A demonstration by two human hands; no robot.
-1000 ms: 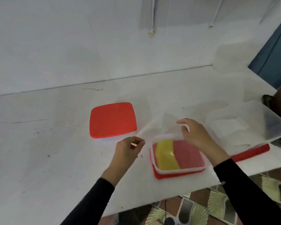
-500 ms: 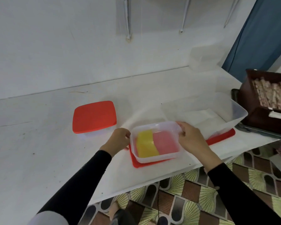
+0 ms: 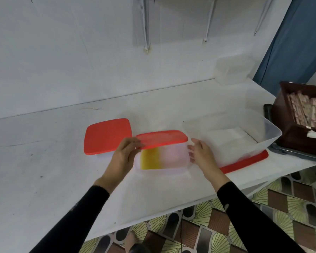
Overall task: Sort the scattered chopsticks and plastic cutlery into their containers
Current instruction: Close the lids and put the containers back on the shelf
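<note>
A small clear container (image 3: pixel 173 159) holding a yellow block and a pink block sits near the table's front. My left hand (image 3: pixel 125 152) pinches the left edge of a red lid (image 3: pixel 161 138) tilted over that container. My right hand (image 3: pixel 199 152) has its fingers spread against the container's right wall. A larger clear tub (image 3: pixel 244 136) stands on another red lid (image 3: pixel 244 164) to the right. A dark wooden box (image 3: pixel 288 136) of wrapped chopsticks (image 3: pixel 306 112) sits at far right.
A second closed container with a red lid (image 3: pixel 107 136) lies just left of my left hand. Another clear tub (image 3: pixel 233 72) stands against the wall at the back right. The white table's front edge (image 3: pixel 153 216) runs close to my arms; patterned floor lies below.
The red lid that lay under the small container is now above it, held by my left hand. My right hand has let go of the rim and opened against the side.
</note>
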